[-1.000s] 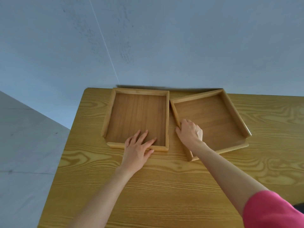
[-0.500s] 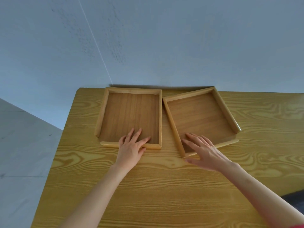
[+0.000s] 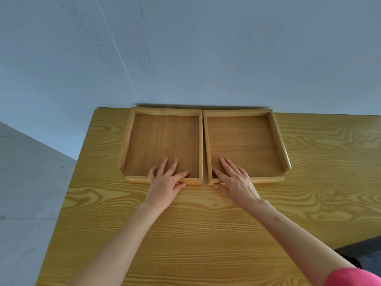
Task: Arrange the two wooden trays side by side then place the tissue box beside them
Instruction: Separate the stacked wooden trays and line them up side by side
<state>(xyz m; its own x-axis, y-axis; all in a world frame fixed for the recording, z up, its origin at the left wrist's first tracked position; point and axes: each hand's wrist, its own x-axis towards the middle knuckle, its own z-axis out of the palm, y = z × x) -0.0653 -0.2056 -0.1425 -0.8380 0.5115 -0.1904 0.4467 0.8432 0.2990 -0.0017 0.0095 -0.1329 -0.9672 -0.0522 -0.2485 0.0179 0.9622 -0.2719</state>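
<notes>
— Where are the trays?
— On the surface (image 3: 206,223), left tray (image 3: 162,139) just beside right tray (image 3: 245,141), against the wall.
— Your hands?
— My left hand (image 3: 165,184) lies flat, fingers spread, over the left tray's near rim; my right hand (image 3: 235,182) likewise on the right one.

Two wooden trays on one table (image 3: 206,234): the left tray (image 3: 162,139) and the right tray (image 3: 243,141), side by side at the table's far edge (inner walls almost touching). Two hands, one per tray: the left hand (image 3: 165,183) and the right hand (image 3: 235,182), each laid flat over a near rim. One pink sleeve (image 3: 352,277), at the table's near right corner.
</notes>
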